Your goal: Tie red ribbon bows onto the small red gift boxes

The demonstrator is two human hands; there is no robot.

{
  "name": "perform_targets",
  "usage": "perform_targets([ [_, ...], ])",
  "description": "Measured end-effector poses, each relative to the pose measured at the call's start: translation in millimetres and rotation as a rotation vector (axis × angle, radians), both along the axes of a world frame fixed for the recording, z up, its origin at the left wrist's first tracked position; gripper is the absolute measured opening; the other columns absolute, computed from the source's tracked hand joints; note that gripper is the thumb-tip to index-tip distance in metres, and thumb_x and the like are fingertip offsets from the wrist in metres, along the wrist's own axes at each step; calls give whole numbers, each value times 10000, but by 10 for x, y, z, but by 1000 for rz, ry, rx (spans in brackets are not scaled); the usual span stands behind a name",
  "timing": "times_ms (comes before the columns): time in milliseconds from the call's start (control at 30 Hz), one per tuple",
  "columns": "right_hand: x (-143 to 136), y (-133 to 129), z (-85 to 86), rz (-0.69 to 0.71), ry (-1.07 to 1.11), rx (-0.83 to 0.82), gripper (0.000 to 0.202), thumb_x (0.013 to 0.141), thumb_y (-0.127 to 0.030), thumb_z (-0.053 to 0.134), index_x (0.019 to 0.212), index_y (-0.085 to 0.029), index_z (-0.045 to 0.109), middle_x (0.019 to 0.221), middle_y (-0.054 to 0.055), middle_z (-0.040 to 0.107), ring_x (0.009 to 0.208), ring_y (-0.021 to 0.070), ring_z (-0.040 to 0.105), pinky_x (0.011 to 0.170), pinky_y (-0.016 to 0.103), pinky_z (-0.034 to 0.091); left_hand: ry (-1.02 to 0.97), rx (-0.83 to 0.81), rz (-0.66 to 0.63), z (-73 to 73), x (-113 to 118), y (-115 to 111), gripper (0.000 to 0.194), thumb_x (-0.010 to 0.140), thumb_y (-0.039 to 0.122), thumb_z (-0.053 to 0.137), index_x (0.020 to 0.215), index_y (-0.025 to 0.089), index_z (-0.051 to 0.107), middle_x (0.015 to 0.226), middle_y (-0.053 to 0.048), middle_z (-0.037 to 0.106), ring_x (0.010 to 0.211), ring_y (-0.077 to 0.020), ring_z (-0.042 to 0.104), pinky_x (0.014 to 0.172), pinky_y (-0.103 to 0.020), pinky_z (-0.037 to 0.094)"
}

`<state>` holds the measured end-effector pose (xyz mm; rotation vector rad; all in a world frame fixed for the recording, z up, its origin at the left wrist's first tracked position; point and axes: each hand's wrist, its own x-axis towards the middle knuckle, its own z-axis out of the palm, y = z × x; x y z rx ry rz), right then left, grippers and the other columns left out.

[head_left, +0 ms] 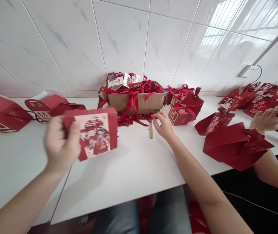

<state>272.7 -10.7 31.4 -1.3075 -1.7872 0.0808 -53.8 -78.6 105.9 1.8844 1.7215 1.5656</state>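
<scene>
My left hand (63,143) is closed around a red gift box (95,133), held above the table's left part, slightly blurred. Its cream front panel carries an illustrated couple and dark red lettering. My right hand (164,125) reaches the table in front of a cardboard box (143,102), thumb and forefinger curled together beside a red strip. What lies between those fingertips is too small to make out. A narrow gold-tan strap (151,130) with round studs lies just left of them. Loose red straps (129,120) are piled along the carton's front.
Red ribbons and printed tags (115,82) fill the carton against the tiled wall. Red gift boxes stand at left (4,113) and right (181,113). Nearer on the right are red folded bags (233,146), with another person's hand (270,118) beyond.
</scene>
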Motion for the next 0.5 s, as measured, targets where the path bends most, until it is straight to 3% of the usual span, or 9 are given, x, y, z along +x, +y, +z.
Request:
perform_targets([
  [100, 127, -17, -49, -10, 40, -254, 225, 853, -217, 452, 963, -168, 642, 987, 92, 575, 786, 169, 557, 763, 355, 489, -50, 116, -126, -215, 273, 96, 220, 882, 417, 533, 957, 210, 528, 905, -14, 609, 833, -164, 584, 762, -289, 486],
  [200, 282, -110, -81, 104, -35, -422, 167, 797, -205, 541, 881, -169, 680, 838, 48, 617, 653, 130, 547, 669, 295, 480, -109, 130, -176, -380, 417, 254, 232, 872, 414, 563, 917, 190, 522, 854, -8, 606, 756, -134, 565, 687, -256, 476],
  [367, 336, -228, -13, 291, -136, -593, 125, 766, -278, 649, 857, -225, 716, 836, 22, 639, 692, 133, 575, 675, 270, 477, -221, 108, -172, -550, 505, 429, 333, 841, 470, 616, 952, 171, 523, 925, -37, 610, 836, -154, 592, 743, -290, 510],
  [500, 262, -235, 17, 306, -177, -627, 265, 683, -321, 767, 919, -221, 699, 946, 34, 615, 739, 138, 582, 712, 278, 487, -246, 44, -250, -670, 497, 411, 429, 817, 445, 667, 1097, 167, 497, 1087, -84, 606, 976, -191, 616, 837, -334, 540],
])
